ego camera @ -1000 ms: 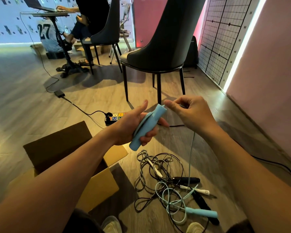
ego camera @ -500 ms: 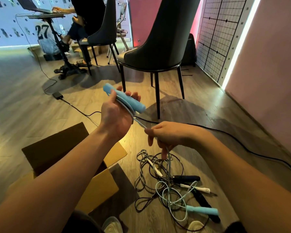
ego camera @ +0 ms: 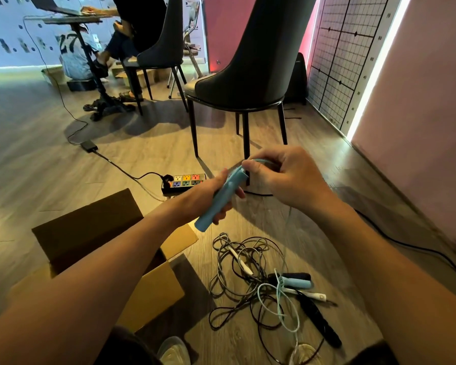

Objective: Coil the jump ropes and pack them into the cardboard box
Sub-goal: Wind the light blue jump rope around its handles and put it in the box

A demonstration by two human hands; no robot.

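Jump rope handle [ego camera: 221, 198], light blue, clamped in your left hand [ego camera: 211, 196], your right hand [ego camera: 287, 177] pinching its cord [ego camera: 258, 161] at the handle's top, cardboard box [ego camera: 153, 291] open lower left, remaining ropes [ego camera: 250, 283] tangled on the floor [ego camera: 37, 167].

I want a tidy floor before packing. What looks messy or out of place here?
The jump ropes lie in one tangled heap on the floor beside the open cardboard box, grey, black and light-blue cords knotted through each other. Only the light-blue handle is in the left hand.
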